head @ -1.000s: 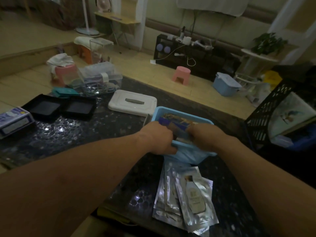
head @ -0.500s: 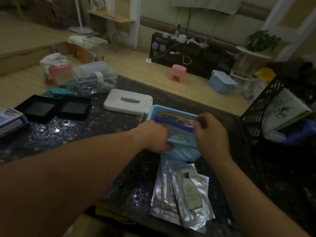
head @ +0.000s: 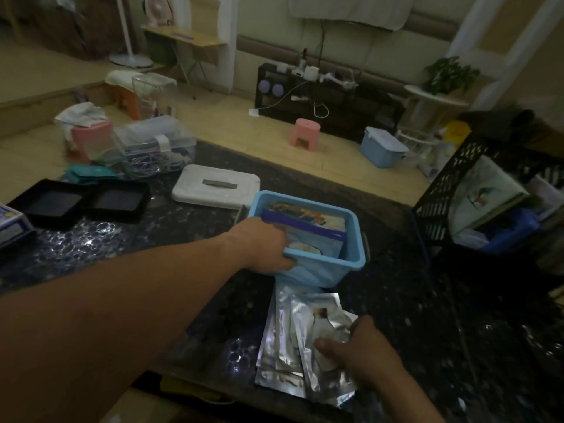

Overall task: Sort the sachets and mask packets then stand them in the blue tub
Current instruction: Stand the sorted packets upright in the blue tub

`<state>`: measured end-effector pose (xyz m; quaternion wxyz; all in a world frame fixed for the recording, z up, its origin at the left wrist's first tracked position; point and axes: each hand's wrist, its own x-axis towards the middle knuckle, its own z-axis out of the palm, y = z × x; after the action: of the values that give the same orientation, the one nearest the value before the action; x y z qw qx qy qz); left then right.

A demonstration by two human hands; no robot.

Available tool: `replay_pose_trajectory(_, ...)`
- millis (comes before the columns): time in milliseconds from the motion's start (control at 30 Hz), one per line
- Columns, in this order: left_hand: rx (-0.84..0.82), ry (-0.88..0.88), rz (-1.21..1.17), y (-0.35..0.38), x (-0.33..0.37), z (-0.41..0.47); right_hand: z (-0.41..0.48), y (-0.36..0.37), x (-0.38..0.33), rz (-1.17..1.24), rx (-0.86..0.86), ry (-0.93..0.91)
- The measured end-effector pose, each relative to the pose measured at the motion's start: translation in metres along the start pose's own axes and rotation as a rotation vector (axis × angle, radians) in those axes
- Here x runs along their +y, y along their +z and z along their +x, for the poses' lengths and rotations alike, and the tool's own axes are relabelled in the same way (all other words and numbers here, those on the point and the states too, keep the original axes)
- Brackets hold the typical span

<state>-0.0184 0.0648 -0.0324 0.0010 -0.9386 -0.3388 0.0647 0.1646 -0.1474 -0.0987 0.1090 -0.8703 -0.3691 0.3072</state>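
left hand (head: pixel 265 245) grips the blue tub (head: pixel 355 239) by its near rim, mask packets (head: pixel 308 222) standing inside. right hand (head: pixel 366 349) pinches the foil sachets (head: pixel 287 340) on the tabletop (head: pixel 427 331) just in front of it. slick, loose stack: lifted by one corner, it could fan out and spill.
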Motion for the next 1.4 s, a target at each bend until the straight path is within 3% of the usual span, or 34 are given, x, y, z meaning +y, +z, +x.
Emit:
replay_pose_trajectory(267, -0.002, -0.019, -0.007, -0.002, 0.002, -0.003, -0.012, -0.023, 0.026, 0.218, 0.104, -0.187)
replay_pose_trajectory(400, -0.003, -0.002, -0.025, -0.002, 0.0, -0.001, -0.034, -0.089, 0.02, 0.144, 0.01, -0.278)
replay_pose_trajectory(500, -0.013, -0.009, -0.036, 0.002, -0.001, 0.001, -0.061, -0.135, -0.015, 0.279, -0.063, -0.399)
replay_pose_trajectory(633, -0.001, -0.01, -0.026, 0.005, -0.004, 0.003, -0.059, -0.158, -0.081, 0.473, 0.232, -0.644)
replay_pose_trajectory(733, 0.015, -0.006, -0.024, 0.006, -0.004, 0.004, -0.025, -0.148, -0.118, 0.481, 0.265, -0.722)
replay_pose_trajectory(867, 0.034, 0.005, -0.022, 0.005, -0.003, 0.003, 0.023, -0.125, -0.142, 0.268, 0.199, -0.726)
replay_pose_trajectory(1033, -0.018, -0.001, -0.08, 0.0, -0.003, -0.001, 0.064, -0.095, -0.154, -0.447, 0.14, -0.639)
replay_pose_trajectory(1133, -0.019, -0.043, -0.063, 0.0, -0.001, 0.0, 0.074, -0.078, -0.165, -0.74, 0.121, -0.624)
replay_pose_trajectory(1267, 0.013, -0.031, -0.102, 0.001, -0.001, 0.0, 0.077, -0.063, -0.179, -0.836, 0.132, -0.62)
replay_pose_trajectory(1400, -0.007, -0.008, -0.103, 0.001, -0.002, 0.001, 0.085, -0.058, -0.183, -0.782, 0.057, -0.569)
